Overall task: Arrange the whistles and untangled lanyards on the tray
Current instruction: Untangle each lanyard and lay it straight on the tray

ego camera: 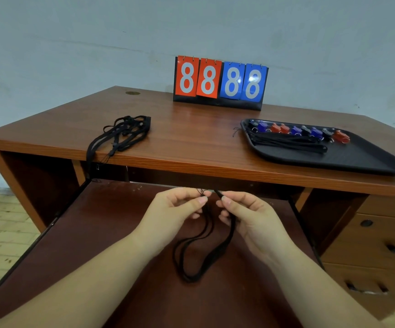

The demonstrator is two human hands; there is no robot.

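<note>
Tray [362, 162] on bench: row of whistles [298, 131] at far edge, some straight lanyards [291, 143] just in front. Tangled pile [125, 131] well left of tray, not done. Left hand [175, 209] and right hand [246, 214] fingers pinch black lanyard [206, 261], near side of tray, below bench edge. Judge: about halfway.

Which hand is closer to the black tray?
Right. The right hand is below the tray, toward its left end; the left hand is farther left. Both pinch a lanyard.
</note>
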